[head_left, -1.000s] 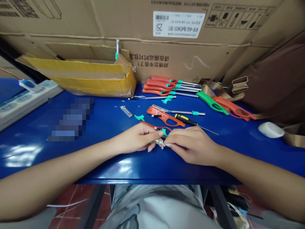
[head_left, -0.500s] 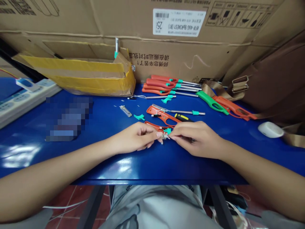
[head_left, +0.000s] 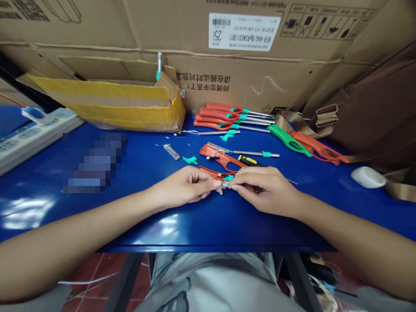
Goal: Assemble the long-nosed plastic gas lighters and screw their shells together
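My left hand (head_left: pixel 186 187) has its thumb and fingers closed on a small clear lighter fuel tank (head_left: pixel 224 185), mostly covered by the fingers. At the tank's right end, my right hand (head_left: pixel 271 190) pinches a tiny whitish piece at the tip; its exact kind is too small to make out. Just behind the fingers lies an orange lighter shell half (head_left: pixel 208 172) with a green trigger (head_left: pixel 229 177) near it. Beyond that rests another open orange shell half (head_left: pixel 224 161), beside a metal lighter tube (head_left: pixel 248 153). A black-and-yellow screwdriver (head_left: pixel 248 160) is partly hidden behind my right hand.
Several orange lighters (head_left: pixel 217 113) and a green one (head_left: pixel 289 139) lie at the back. A second clear tank (head_left: pixel 171 151) and a loose green trigger (head_left: pixel 190 160) sit left of centre. Around them are a taped cardboard box (head_left: pixel 130 108), power strip (head_left: pixel 35 132) and white mouse (head_left: pixel 369 177).
Both hands stay almost in place, with only slight finger movement at the tank's end. More of the screwdriver's shaft shows to the right of my right hand.
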The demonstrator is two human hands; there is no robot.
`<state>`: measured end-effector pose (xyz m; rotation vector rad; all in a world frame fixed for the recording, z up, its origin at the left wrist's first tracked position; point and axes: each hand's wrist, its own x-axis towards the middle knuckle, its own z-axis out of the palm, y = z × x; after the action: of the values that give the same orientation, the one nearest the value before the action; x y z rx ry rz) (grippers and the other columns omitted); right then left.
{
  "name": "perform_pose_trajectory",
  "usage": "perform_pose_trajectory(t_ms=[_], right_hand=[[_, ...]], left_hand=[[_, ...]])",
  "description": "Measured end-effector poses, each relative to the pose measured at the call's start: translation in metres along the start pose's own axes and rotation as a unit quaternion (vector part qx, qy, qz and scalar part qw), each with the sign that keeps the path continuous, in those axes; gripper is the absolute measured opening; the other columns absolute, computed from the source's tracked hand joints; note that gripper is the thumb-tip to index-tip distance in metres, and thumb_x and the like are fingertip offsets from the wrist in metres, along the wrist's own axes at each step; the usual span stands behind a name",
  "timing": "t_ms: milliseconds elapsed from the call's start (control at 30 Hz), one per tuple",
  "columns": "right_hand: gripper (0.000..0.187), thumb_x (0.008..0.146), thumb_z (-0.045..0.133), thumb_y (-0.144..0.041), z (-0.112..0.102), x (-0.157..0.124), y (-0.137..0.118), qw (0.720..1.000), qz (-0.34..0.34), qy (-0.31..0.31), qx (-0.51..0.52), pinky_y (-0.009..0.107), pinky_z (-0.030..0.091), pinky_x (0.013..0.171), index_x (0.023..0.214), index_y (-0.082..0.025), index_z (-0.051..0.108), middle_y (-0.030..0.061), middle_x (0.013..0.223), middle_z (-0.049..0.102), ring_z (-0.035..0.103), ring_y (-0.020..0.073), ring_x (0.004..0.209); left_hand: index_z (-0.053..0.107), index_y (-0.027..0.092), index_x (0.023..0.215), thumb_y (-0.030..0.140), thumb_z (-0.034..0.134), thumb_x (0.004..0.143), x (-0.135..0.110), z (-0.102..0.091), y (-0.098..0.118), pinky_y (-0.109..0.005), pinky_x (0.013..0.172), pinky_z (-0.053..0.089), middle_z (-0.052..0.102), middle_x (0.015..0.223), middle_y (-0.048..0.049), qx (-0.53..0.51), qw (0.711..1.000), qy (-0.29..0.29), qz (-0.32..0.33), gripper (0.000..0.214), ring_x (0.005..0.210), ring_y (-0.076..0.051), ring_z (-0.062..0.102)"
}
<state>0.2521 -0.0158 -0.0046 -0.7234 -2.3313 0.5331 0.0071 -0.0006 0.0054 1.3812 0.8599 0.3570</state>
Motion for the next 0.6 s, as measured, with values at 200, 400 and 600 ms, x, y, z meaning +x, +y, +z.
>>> perform_pose_trajectory(t_ms=[200,400,600], right_hand=[[0.013,0.096,0.058,-0.013,0.0019,0.0023,0.0011,1.0,-0.009,0.008,-0.004,0.025,0.053,0.071,0.096,-0.018,0.07,0.0052,0.089,0.076,0.069,0.014,0.079],[0.012,0.095,0.059,-0.015,0.0067,0.0034,0.0009,1.0,-0.006,0.028,0.0,0.026,0.053,0.069,0.093,-0.019,0.071,0.0047,0.084,0.076,0.068,0.0144,0.074],[0.013,0.097,0.058,-0.017,0.005,0.0055,0.0021,1.0,0.006,0.014,-0.004,0.026,0.054,0.072,0.096,-0.019,0.071,0.0047,0.089,0.076,0.07,0.0144,0.078]], left_hand=[[0.074,0.007,0.096,0.057,0.07,0.085,0.0013,-0.0007,-0.0022,-0.018,0.039,0.018,0.044,0.055,0.007,-0.021,0.999,0.002,-0.024,0.051,0.042,-0.004,0.029],[0.074,0.007,0.098,0.064,0.071,0.081,0.0023,-0.0018,-0.0023,-0.019,0.039,0.015,0.043,0.055,0.0074,-0.009,1.0,0.004,-0.025,0.059,0.042,-0.004,0.027],[0.073,0.009,0.097,0.069,0.071,0.078,0.0023,-0.0035,-0.0014,-0.019,0.038,0.015,0.043,0.055,0.0078,0.009,0.999,0.013,-0.029,0.063,0.041,-0.004,0.026]])
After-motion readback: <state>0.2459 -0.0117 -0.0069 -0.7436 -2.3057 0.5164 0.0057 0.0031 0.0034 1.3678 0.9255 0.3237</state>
